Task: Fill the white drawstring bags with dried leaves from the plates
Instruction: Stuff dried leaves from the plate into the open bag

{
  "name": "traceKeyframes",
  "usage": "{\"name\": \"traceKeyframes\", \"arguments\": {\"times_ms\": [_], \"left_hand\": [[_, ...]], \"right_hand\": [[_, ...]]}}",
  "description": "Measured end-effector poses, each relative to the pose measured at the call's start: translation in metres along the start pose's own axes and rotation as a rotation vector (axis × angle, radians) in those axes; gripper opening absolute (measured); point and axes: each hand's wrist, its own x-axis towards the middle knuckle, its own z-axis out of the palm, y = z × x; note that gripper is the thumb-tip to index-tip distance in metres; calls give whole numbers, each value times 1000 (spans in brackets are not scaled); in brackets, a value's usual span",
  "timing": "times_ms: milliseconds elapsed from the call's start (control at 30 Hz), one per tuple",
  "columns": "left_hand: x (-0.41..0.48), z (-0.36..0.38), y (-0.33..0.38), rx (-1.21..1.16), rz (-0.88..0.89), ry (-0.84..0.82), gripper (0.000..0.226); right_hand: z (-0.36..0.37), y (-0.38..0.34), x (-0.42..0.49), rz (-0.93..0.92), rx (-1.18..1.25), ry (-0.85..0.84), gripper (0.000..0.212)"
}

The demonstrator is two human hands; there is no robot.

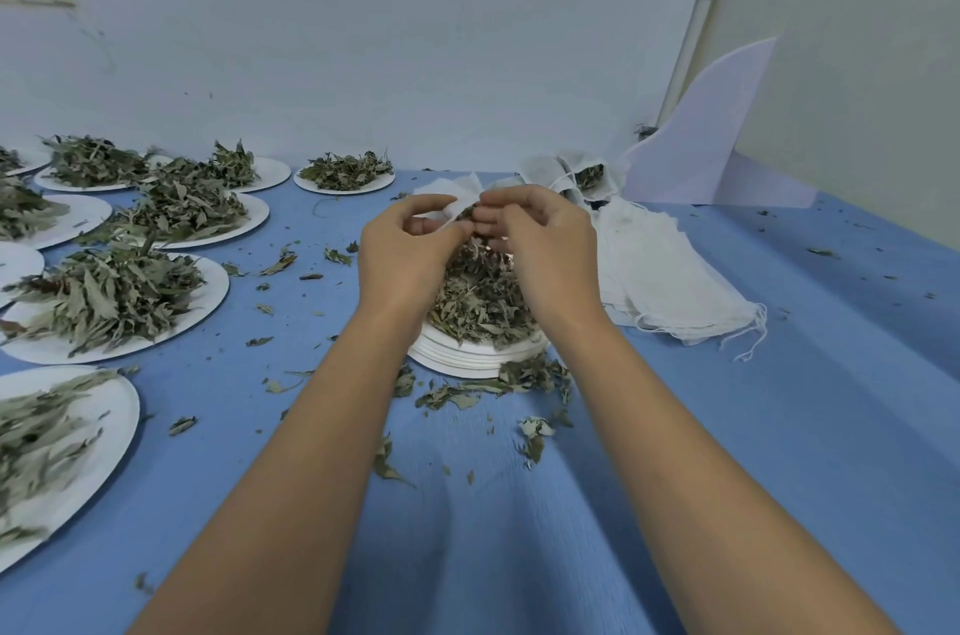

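Many plates hold dried leaves. Left hand and right hand pinch a thin white bag over the plate stack.

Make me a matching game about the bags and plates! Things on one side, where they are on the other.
Things:
1 open bag
2 empty bags
3 filled bags
4 plate stack

Places:
A by the white board
B under the leaf heap
C pinched by the left hand
D piled flat, right of that heap

Pairs: 1-C, 2-D, 3-A, 4-B
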Motion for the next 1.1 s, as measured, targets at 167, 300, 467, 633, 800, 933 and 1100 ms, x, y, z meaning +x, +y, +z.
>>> {"name": "traceKeyframes", "arguments": {"times_ms": [167,300,467,633,800,933,1100], "left_hand": [[1,-2,4,-157,-48,79,18],[-1,0,7,-259,-63,135,14],[-2,2,6,-248,-48,194,14],[-4,5,5,-141,-2,204,17],[-9,11,10,-170,11,142,15],[-12,13,14,-175,26,85,18],[-13,12,15,-57,34,15,24]], "right_hand": [[-5,6,3,36,-219,52,21],[-3,9,2,95,-275,-160,46],[2,11,1,32,-191,-33,31],[6,6,-2,-17,-127,-9,14],[6,6,-4,-115,-263,42,11],[3,6,-1,-96,-237,84,4],[4,7,0,-33,-104,171,17]]}}
